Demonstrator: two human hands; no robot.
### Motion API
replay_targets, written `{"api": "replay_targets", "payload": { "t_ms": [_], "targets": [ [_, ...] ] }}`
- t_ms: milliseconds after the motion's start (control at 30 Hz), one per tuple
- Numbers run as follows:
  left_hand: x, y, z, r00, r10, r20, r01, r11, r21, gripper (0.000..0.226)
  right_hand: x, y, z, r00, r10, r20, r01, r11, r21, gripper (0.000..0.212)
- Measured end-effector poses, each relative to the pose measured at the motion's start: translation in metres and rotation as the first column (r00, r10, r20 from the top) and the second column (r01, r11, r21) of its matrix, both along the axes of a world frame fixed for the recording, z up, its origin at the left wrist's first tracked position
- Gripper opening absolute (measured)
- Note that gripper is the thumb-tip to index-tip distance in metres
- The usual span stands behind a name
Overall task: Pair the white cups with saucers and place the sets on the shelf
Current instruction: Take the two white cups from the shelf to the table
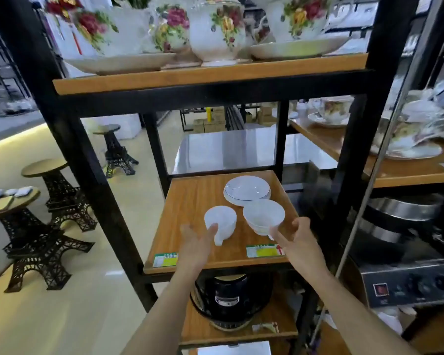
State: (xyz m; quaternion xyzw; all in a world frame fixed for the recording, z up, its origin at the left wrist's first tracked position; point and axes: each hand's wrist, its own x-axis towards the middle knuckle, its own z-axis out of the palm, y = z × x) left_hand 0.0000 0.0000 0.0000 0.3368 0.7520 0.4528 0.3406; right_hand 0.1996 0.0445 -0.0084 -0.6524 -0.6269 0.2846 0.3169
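Two white cups stand on the wooden shelf (pixel 190 196). The left cup (pixel 221 219) has its handle turned toward me. The right cup (pixel 263 216) looks like a short stack of cups. Behind them lies a stack of white saucers (pixel 246 189) with a thin dark rim line. My left hand (pixel 196 242) reaches in with fingers apart, its fingertips touching the left cup's handle. My right hand (pixel 295 239) is spread just right of the right cup, thumb at the cup's lower side. Neither hand has closed around a cup.
Black uprights (pixel 356 139) frame the shelf on both sides. The shelf above (pixel 210 78) carries rose-patterned teaware. A black cooker (pixel 228 298) sits on the shelf below. Metal appliances (pixel 405 283) stand to the right; Eiffel-tower stools (pixel 51 201) stand on the floor at left.
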Motion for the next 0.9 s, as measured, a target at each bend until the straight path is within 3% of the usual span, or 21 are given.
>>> {"api": "replay_targets", "payload": {
  "t_ms": [133, 233, 333, 467, 567, 700, 900],
  "targets": [
    [0.000, 0.011, -0.014, 0.972, 0.053, 0.230, -0.032, 0.995, -0.097, 0.061, -0.002, 0.016, -0.007, 0.974, -0.001, -0.226, -0.073, 0.945, -0.319, 0.064],
    [-0.002, 0.017, -0.022, 0.979, 0.038, 0.201, -0.020, 0.996, -0.090, 0.043, -0.006, 0.023, -0.011, 0.928, -0.017, -0.373, -0.127, 0.925, -0.359, 0.047],
    [0.004, 0.019, -0.020, 0.954, 0.029, 0.298, -0.007, 0.997, -0.075, 0.021, -0.011, 0.024, -0.010, 0.878, -0.025, -0.478, -0.190, 0.899, -0.395, 0.034],
    [0.008, 0.018, -0.015, 0.913, 0.018, 0.408, 0.027, 0.994, -0.103, 0.023, -0.012, 0.022, -0.008, 0.789, -0.051, -0.612, -0.274, 0.863, -0.425, 0.029],
    [0.008, 0.018, -0.014, 0.884, 0.013, 0.467, 0.059, 0.988, -0.140, 0.038, -0.013, 0.021, -0.008, 0.770, -0.081, -0.633, -0.272, 0.856, -0.440, 0.031],
    [0.011, 0.020, -0.016, 0.861, 0.014, 0.508, 0.085, 0.982, -0.171, 0.040, -0.017, 0.023, -0.008, 0.762, -0.138, -0.633, -0.203, 0.877, -0.435, 0.037],
    [0.018, 0.020, -0.020, 0.867, 0.100, 0.488, -0.087, 0.995, -0.050, 0.033, -0.020, 0.026, -0.009, 0.828, -0.170, -0.535, -0.040, 0.933, -0.358, 0.040]
  ]
}}
